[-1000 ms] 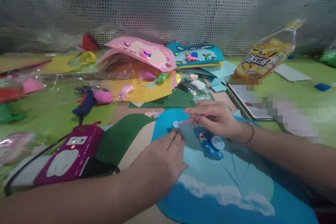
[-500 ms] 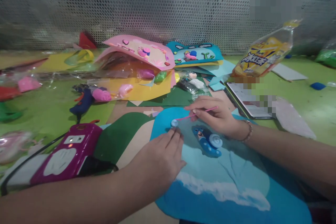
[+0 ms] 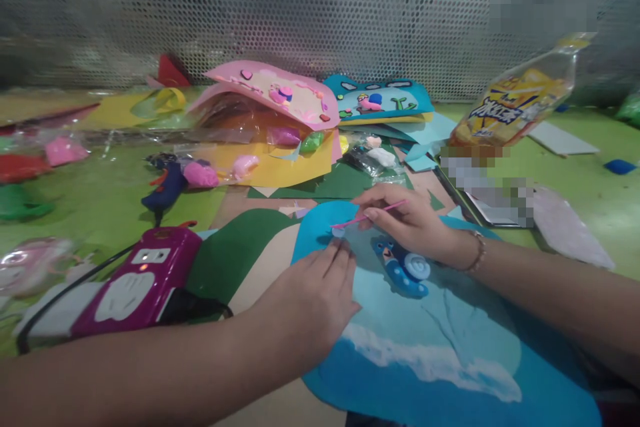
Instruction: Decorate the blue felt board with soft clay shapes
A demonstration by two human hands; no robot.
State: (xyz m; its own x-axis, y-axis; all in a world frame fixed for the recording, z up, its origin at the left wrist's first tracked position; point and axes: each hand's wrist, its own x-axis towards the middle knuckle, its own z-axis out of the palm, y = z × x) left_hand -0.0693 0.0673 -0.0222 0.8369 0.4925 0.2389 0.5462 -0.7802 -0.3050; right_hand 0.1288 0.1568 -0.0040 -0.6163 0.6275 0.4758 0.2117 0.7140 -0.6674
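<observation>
My right hand (image 3: 407, 217) pinches a thin pink clay-modelling stick (image 3: 350, 221), its tip on a small pale-blue clay disc (image 3: 338, 231). Stretched flat on the blue sheet, my left hand (image 3: 320, 287) has its fingertips against the near edge of that disc. Between my hands lies a blue clay snail (image 3: 403, 273) with white dots and a pale spiral shell. Thin pale-blue clay strands (image 3: 453, 327) and a smeared white clay band (image 3: 435, 360) are on the same blue card sheet (image 3: 370, 390).
A purple power strip (image 3: 135, 280) with cables stands left, near a dark-blue glue gun (image 3: 165, 187). Bagged clay (image 3: 200, 175) and decorated pink card (image 3: 270, 90) and blue card (image 3: 385, 107) lie behind. A tilted drink bottle (image 3: 520, 103) and a phone (image 3: 493, 210) are right.
The stick's tip has shifted from beside the clay disc's upper edge to over it. My left fingertips stay at the disc. The whole view has shifted slightly.
</observation>
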